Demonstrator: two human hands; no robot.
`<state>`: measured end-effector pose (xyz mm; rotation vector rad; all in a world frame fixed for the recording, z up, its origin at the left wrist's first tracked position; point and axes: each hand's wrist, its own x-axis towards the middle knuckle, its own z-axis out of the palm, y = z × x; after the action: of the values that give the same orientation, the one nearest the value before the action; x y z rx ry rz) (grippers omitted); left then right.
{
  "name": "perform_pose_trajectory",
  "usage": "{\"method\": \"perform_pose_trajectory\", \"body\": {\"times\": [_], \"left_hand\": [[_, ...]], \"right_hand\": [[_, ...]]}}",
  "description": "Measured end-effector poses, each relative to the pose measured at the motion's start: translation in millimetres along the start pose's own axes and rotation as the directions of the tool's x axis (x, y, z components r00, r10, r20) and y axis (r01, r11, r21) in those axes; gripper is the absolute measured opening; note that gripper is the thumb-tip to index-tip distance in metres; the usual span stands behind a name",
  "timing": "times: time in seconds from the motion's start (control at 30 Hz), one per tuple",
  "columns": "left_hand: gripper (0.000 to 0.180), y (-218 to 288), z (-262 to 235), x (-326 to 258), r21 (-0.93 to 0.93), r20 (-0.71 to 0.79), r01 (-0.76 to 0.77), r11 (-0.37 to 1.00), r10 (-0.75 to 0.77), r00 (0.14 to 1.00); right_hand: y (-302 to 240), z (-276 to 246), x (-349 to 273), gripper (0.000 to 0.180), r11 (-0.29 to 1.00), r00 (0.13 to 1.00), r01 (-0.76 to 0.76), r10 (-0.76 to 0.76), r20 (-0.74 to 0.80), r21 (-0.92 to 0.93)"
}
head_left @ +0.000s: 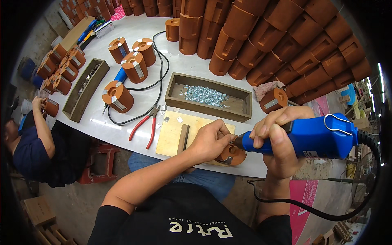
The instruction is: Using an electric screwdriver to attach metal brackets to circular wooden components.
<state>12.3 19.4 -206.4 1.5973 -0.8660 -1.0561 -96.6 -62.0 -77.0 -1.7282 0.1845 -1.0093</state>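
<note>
Head view, looking down at a white table [134, 24].

R hand [277, 141], right of centre, is clenched round a blue power screwdriver [316, 136]; fingers wrap the barrel near its dark nose, thumb along the underside. The tool lies roughly level, nose pointing left. A wire hook sits on its rear end and a black cord [310, 208] loops down from it to the lower right.

L hand [210, 141], at centre, is closed in a pinch, fingertips pressed down just at the tool's nose, on top of an orange round block [233, 155] w/ a metal bracket at its lower edge. The block sits at the near table edge, partly on a pale plywood board [171, 134]; mostly hidden by both hands. Can't tell if a screw is between the fingertips.

A dark wood strip [183, 139] lies on the board, just left of the L hand. Red-handled pliers [143, 126] lie left of the board. Above the board is a wooden tray of silver screws [204, 96]. Upper left of the tray stand several finished orange blocks [134, 67] w/ metal plates, and a long narrow tray [81, 94] lies further left. A tall stack of orange blocks [286, 41] fills the upper right.

At far left another person [36, 151] in a dark shirt sits by the table.
</note>
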Motion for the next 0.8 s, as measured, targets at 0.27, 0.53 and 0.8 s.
{"method": "perform_pose_trajectory", "body": {"times": [0.27,0.53,0.8], "left_hand": [[0.017,3,1,0,-0.056,-0.008,0.036,0.998,-0.036,0.999],[0.015,1,-3,0,-0.053,-0.036,0.004,0.999,-0.006,0.999],[0.034,-45,-107,-17,0.77,-0.227,-0.072,0.634,0.377,0.898]], "right_hand": [[5,-1,0,0.023,1.0,1.0,0.003,-0.002,0.007,-0.011],[6,3,7,0.025,0.996,0.998,-0.018,0.014,0.056,0.089],[-11,-68,-23,0.032,0.915,0.976,0.195,-0.146,-0.161,0.353]]}}
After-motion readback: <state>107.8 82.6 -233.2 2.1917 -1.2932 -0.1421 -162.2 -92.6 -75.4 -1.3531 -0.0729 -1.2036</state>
